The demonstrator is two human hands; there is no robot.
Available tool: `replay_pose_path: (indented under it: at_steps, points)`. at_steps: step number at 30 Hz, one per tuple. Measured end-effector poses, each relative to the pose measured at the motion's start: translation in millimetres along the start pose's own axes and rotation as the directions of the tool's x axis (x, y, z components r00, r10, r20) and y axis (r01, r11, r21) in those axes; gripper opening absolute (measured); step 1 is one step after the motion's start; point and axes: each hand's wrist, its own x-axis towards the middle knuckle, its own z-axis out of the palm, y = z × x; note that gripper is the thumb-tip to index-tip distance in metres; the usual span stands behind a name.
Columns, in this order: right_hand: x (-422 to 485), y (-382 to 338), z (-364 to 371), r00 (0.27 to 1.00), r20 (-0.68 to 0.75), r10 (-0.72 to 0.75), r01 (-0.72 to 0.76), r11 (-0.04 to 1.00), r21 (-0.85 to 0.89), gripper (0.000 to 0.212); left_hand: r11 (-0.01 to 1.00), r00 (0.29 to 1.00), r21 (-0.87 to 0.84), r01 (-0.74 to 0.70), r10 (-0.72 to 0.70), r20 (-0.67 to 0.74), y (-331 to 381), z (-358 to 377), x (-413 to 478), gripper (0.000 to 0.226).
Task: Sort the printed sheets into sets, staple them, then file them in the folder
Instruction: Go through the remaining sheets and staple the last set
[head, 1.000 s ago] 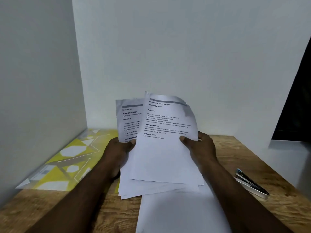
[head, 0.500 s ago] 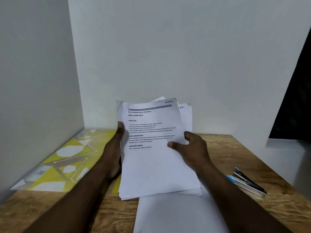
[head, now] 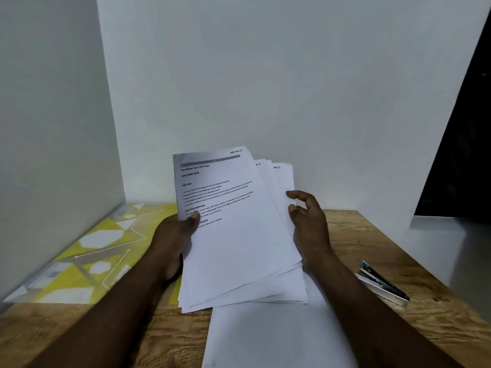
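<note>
Now: fanned stack of white printed sheets (head: 239, 240) held tilted over the wooden table (head: 372, 235). Your left hand (head: 172, 235) grips the stack's left edge, thumb pressed on the top page. Your right hand (head: 310, 224) sits at the stack's right edge, fingers loose and apart, tips touching paper. Under the stack, a blank white sheet (head: 276, 338) lies flat. Left of the stack: yellow-and-white patterned plastic folder (head: 87, 251). Right of it: silver-and-black metal stapler (head: 380, 285).

A: "What was on the wood table (head: 358, 235)?"
B: "Yellow folder (head: 87, 251) at L by the wall, white sheet (head: 265, 338) mid, at near edge, stapler (head: 381, 284) at R, apart from both."
</note>
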Motion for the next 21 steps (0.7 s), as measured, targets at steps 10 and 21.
replay_pose_path:
  at_steps: [10, 21]
  points:
    - [3.1, -8.5, -4.6, 0.993, -0.024, 0.118, -0.105, 0.942, 0.319, 0.044, 1.000, 0.999, 0.027, 0.006, -0.007, 0.033, -1.1, -4.9, 2.5, 0.024]
    - [4.9, -5.0, -6.3, 0.995, -0.011, 0.096, -0.089, 0.952, 0.293, 0.014, 1.000, 0.999, 0.001, -0.022, 0.022, 0.035, 0.2, -4.7, 0.6, 0.017]
